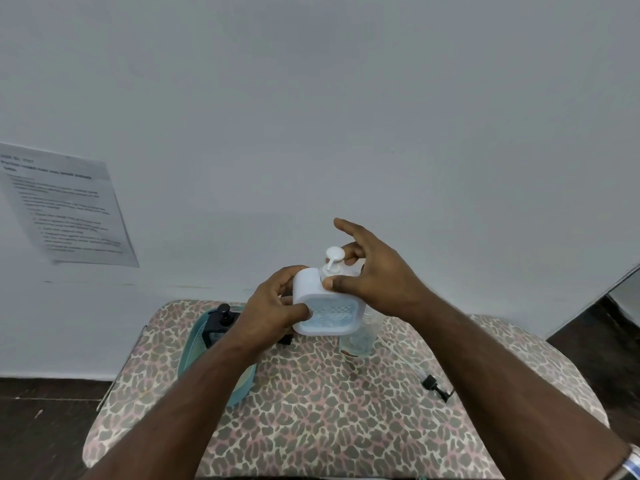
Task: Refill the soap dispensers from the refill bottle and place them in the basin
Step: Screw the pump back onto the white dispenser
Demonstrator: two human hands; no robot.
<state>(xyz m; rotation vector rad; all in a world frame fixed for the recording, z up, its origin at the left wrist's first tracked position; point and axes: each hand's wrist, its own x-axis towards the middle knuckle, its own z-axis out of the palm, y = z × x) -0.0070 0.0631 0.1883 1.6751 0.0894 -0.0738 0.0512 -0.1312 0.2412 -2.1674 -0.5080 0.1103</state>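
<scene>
A plain pale wall (346, 116) fills most of the view, matte and smooth, with a printed sheet of paper (65, 209) stuck to it at the left, its text too blurred to read. Below it stands a padded board (311, 410) with rounded corners, covered in leopard-print fabric of grey, tan and pink spots. At the board's left side lies the teal plastic basin (194, 344), oval with a lattice wall, partly hidden by the left forearm; inside it stands a dark dispenser with a black pump (223, 315). Held up above the board's far edge is the white soap dispenser (327, 306), a squarish rounded plastic body with a recessed translucent panel of diamond texture, bluish behind, and a white pump head (334, 254) with a round flat top. Just behind and below it a clear bottle (358, 341) rests on the fabric, mostly hidden. A small black pump piece with a thin tube (434, 384) lies on the board to the right. The left hand (273, 310) is wrapped around the dispenser's left side, thumb across the front. The right hand (374, 271) pinches the pump collar with thumb and bent fingers, index finger raised free.
</scene>
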